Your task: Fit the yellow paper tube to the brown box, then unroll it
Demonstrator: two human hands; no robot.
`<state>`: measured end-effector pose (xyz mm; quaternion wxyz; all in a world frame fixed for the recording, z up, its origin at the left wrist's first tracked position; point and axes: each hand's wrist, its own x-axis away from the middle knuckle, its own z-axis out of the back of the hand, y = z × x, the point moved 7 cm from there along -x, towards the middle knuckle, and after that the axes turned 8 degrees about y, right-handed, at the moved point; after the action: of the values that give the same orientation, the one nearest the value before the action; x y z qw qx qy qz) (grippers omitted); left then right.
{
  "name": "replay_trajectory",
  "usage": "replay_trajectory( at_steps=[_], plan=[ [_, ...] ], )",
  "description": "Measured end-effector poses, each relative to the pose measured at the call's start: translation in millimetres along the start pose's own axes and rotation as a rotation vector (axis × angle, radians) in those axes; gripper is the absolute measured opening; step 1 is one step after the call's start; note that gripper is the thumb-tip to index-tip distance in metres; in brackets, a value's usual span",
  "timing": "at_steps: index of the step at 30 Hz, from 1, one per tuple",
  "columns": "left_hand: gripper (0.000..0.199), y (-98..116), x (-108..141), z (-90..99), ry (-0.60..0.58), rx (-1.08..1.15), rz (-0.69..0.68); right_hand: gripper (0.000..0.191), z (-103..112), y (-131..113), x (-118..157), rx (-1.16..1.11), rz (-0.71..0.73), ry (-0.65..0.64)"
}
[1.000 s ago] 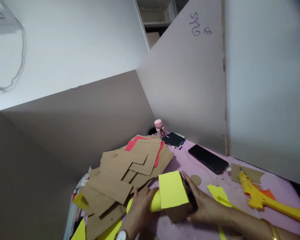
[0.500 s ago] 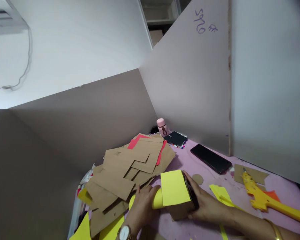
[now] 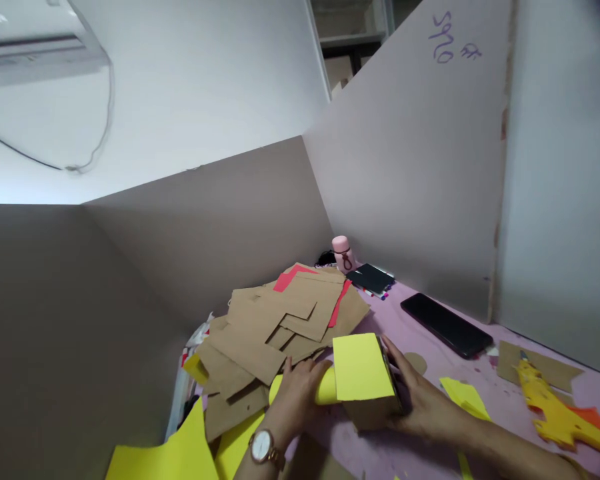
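Note:
A small cardboard box with a yellow paper top is held just above the pink tabletop. From its left side sticks out a yellow paper tube. My left hand, with a watch on the wrist, is wrapped over this tube. My right hand grips the right side of the box, thumb and fingers at its dark, seemingly open end; part of that end is hidden by the hand. The box's brown front face shows below the yellow top.
Behind my left hand lies a heap of cut cardboard. Yellow sheets are at the lower left. To the right are a black phone, yellow paper scraps and a yellow glue gun. A pink bottle stands near the corner.
The camera view has turned left, so everything sits further right. Both hands keep their hold on the tube and box. More of the yellow sheet at lower left shows.

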<state>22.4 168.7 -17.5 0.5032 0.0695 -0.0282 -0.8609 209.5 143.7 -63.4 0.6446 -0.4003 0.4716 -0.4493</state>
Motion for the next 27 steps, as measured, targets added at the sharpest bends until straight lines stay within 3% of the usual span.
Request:
replay_trajectory(
  at_steps=[9, 14, 27],
  plan=[
    [0.057, 0.4, 8.1, -17.7, 0.000, -0.015, 0.013, 0.122, -5.4, 22.1, 8.2, 0.001, -0.047, -0.025],
    [0.065, -4.1, 9.6, -26.1, -0.007, -0.027, 0.037, 0.117, -3.8, 34.9, 6.8, 0.061, -0.015, -0.017],
    [0.059, 4.7, 2.8, -18.4, -0.004, -0.127, -0.018, 0.113, -5.5, 31.8, 8.0, 0.085, -0.062, -0.057]
  ],
)
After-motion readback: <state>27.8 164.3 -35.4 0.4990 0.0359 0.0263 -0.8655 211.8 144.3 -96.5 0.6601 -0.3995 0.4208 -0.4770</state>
